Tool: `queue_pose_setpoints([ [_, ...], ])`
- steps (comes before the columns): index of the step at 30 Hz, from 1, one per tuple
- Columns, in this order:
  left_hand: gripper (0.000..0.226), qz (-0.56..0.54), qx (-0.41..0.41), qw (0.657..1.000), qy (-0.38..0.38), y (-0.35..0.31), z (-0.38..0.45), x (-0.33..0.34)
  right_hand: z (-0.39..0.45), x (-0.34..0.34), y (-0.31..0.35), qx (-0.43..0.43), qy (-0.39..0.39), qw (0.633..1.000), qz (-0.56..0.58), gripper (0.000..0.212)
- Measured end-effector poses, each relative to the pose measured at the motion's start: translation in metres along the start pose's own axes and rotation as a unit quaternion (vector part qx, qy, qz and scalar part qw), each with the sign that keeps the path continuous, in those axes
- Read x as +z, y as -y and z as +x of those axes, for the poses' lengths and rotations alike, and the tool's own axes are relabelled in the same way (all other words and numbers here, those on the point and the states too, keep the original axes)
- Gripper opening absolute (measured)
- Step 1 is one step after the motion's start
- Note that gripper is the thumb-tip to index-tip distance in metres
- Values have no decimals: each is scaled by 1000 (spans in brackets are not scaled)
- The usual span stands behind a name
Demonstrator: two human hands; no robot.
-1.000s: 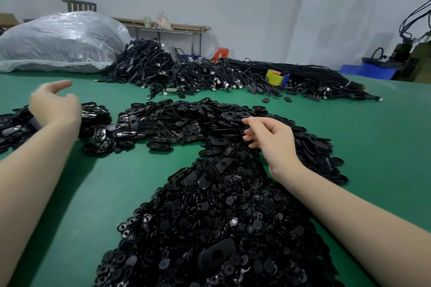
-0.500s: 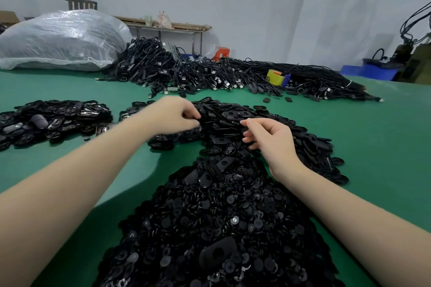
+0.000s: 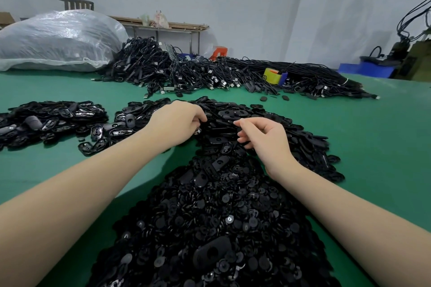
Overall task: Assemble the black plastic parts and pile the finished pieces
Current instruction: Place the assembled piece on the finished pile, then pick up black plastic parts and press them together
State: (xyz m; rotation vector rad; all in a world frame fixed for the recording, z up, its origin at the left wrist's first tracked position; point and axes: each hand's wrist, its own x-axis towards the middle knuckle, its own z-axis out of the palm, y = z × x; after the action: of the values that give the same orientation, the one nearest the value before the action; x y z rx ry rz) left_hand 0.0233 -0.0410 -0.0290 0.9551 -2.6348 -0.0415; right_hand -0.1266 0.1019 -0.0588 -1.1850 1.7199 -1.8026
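Note:
A big heap of small round black parts [image 3: 210,216] lies nearest me. Behind it spreads a heap of flat oval black parts [image 3: 291,137]. My left hand [image 3: 177,121] reaches into the oval heap's left side with fingers curled down round a part; a shiny bit shows under the palm. My right hand [image 3: 263,137] hovers over the oval heap with curled fingers, thumb and forefinger pointing left; whether it holds anything is hidden. Glossy finished pieces [image 3: 51,119] are piled at the left, with more finished pieces [image 3: 112,133] beside my left hand.
The green table [image 3: 373,147] carries a long tangle of black cables [image 3: 186,72] at the back, with a yellow tape roll [image 3: 271,75] among them. A large clear plastic bag [image 3: 58,39] sits far left. Blue bins [image 3: 366,69] and a machine stand far right.
My left hand swung from the finished pile at the left over to the oval heap and curled into it. The right hand stayed almost still.

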Motion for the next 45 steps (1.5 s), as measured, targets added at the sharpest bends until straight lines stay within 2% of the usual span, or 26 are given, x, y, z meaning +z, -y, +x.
queue_pose_setpoints([
  [2,33,-104,-8,993,-58,-2,2,4,0,0,0,-5,13,1000,-13,20],
  [5,31,-288,-20,951,-109,-15,-3,18,-2,1,-1,-33,50,997,-58,17],
  [8,29,-362,9,925,-120,-22,-11,34,-4,1,3,-102,101,979,-144,9],
  [11,29,-435,26,897,-69,-20,-14,38,-1,-4,20,-102,250,928,-258,9],
  [13,24,-472,20,878,-74,-20,-14,34,0,-7,34,-60,360,879,-308,19],
  [15,24,-519,8,851,-81,-23,-14,32,0,-6,42,-41,417,850,-320,24],
  [17,27,-568,3,821,-62,-29,-15,33,-2,-5,44,-50,425,840,-333,22],
  [21,23,-612,-18,790,-3,-31,-17,36,-5,-1,48,-75,439,823,-354,13],
  [26,22,-690,-76,720,12,-25,-13,34,-11,2,53,-76,452,819,-345,14],
  [33,27,-706,-73,704,21,-24,-13,35,-14,3,57,-70,454,823,-334,6],
  [41,30,-685,-72,724,31,-22,-13,38,-13,3,54,-71,437,829,-341,2],
  [45,29,-678,-77,731,29,-25,-14,37,-13,2,55,-52,450,827,-334,14],
])
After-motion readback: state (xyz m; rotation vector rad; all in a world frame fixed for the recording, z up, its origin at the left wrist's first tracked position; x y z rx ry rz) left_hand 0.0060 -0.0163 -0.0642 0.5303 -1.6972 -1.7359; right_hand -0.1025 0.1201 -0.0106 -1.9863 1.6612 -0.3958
